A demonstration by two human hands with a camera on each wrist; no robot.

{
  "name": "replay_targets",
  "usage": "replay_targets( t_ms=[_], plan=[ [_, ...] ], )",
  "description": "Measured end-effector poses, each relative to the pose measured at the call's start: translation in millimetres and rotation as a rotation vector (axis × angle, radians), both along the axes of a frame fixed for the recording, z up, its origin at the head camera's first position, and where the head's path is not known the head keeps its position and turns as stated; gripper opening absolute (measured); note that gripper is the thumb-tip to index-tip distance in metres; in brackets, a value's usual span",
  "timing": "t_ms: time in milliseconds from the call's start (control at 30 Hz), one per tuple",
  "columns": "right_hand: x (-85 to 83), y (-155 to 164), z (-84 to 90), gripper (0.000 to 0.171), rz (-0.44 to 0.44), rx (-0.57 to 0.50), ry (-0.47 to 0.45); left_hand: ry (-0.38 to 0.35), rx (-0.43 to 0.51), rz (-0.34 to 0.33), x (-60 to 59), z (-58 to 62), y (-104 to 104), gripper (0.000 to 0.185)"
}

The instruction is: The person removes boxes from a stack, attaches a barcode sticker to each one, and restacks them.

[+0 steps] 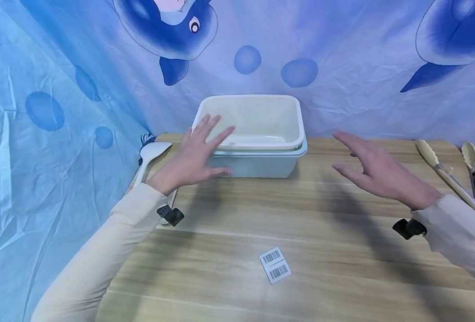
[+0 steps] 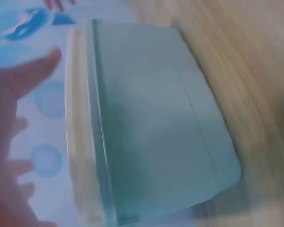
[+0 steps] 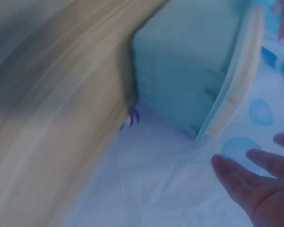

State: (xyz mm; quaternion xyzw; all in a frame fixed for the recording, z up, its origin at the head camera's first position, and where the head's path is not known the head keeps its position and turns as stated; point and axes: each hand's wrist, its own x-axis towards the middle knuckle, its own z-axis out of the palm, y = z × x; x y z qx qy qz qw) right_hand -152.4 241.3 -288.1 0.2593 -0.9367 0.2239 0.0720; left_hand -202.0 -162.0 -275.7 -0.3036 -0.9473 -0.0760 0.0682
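Observation:
Two nested plastic bins stand at the back of the table: a white bin (image 1: 261, 120) sits inside a pale blue-green bin (image 1: 253, 165), its rim showing just above the lower one's. My left hand (image 1: 198, 154), fingers spread, overlaps the bins' left front corner in the head view and holds nothing. In the left wrist view its thumb (image 2: 35, 73) points toward the white rim. My right hand (image 1: 382, 172) hovers to the right of the bins, fingers extended, with a gap between it and them. The right wrist view shows its fingers (image 3: 270, 163) spread and holding nothing.
A white ladle-like utensil (image 1: 152, 152) lies at the left edge, partly behind my left arm. Tongs (image 1: 442, 170) and another pair of tongs (image 1: 474, 174) lie at the far right. A card with barcodes (image 1: 275, 265) is on the table's front middle. A printed blue curtain (image 1: 342, 36) hangs behind.

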Motion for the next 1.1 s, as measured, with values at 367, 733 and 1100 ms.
replay_targets(
  t_ms=[367, 733, 1100],
  plan=[
    [-40.8, -23.8, -4.5, 0.055, -0.161, -0.471, -0.219, -0.216, 0.585, 0.291, -12.2, -19.2, -16.4, 0.12],
    [-77.2, -61.4, -4.4, 0.047, -0.198, -0.551, -0.28, -0.512, 1.041, 0.334, -37.1, -49.7, -30.8, 0.102],
    [-97.1, -65.4, -13.7, 0.035, -0.237, -0.501, -0.276, -0.426, 1.144, 0.324, -46.4, -71.0, -21.4, 0.097]
  ],
)
